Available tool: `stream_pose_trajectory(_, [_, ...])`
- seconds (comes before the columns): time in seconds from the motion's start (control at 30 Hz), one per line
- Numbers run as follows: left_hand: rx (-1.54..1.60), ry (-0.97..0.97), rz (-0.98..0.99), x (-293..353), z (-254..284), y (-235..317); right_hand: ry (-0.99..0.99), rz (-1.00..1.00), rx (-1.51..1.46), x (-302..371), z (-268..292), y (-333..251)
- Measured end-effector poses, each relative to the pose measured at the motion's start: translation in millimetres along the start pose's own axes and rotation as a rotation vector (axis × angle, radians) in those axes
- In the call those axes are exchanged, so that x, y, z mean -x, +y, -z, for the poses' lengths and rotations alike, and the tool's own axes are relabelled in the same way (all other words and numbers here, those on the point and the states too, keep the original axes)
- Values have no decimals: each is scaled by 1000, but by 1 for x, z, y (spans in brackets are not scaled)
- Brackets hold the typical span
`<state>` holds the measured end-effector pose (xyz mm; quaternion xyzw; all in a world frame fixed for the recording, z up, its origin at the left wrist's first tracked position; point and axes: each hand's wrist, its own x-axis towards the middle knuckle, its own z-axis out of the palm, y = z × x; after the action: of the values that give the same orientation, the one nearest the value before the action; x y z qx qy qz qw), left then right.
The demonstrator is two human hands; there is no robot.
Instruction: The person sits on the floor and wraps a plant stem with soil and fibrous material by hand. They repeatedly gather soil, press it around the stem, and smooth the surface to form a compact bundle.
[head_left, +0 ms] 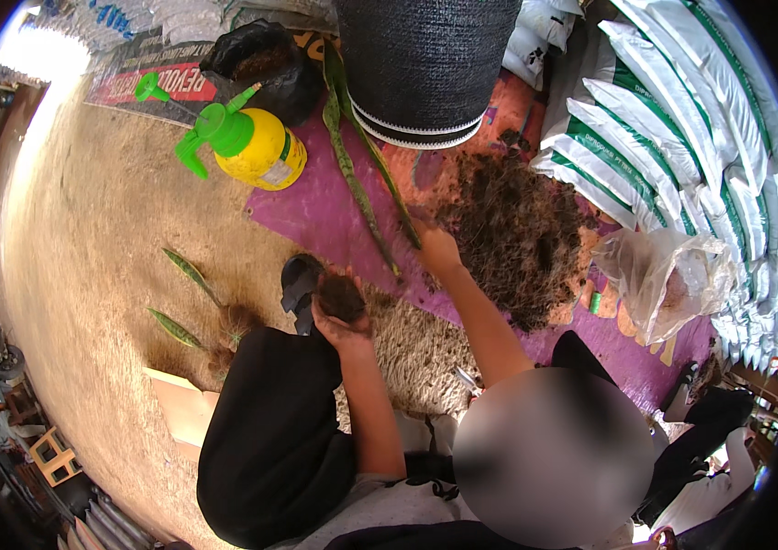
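My left hand [343, 321] is cupped palm up around a rounded clump of dark soil [342, 298]. My right hand [435, 246] reaches down over the purple sheet [315, 206], right beside the end of a long snake plant leaf [387, 179]. Its fingertips are partly hidden, so whether they grip the leaf does not show. A second mottled leaf [355, 174] lies alongside. Just right of my right hand spreads a heap of dark soil and fibrous roots [522, 238]. Two smaller snake plant cuttings [189, 270] with roots lie on the floor at the left.
A large black fabric planter [425, 64] stands at the back, near a black bag of soil [265, 69] and a yellow-green pump sprayer [256, 147]. White-green sacks [645, 137] are stacked at the right, behind a clear plastic bag [668, 280]. Pruning shears [469, 380] lie close to me.
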<state>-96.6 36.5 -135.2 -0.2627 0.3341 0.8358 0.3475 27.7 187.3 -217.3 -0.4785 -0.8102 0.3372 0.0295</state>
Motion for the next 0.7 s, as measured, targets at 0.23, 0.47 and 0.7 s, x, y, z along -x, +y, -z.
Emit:
stream_pose_trajectory(0.23, [-98, -11, -46, 10, -9, -5, -506, -296, -817, -8, 43, -27])
stream_pose_trajectory(0.47, [-55, -154, -34, 30, -26, -11, -698, 137, -1030, 58, 120, -71])
stream_pose_trajectory(0.7, [-52, -368, 140, 64, -35, -12, -604, 390, -969, 157, 197, -108])
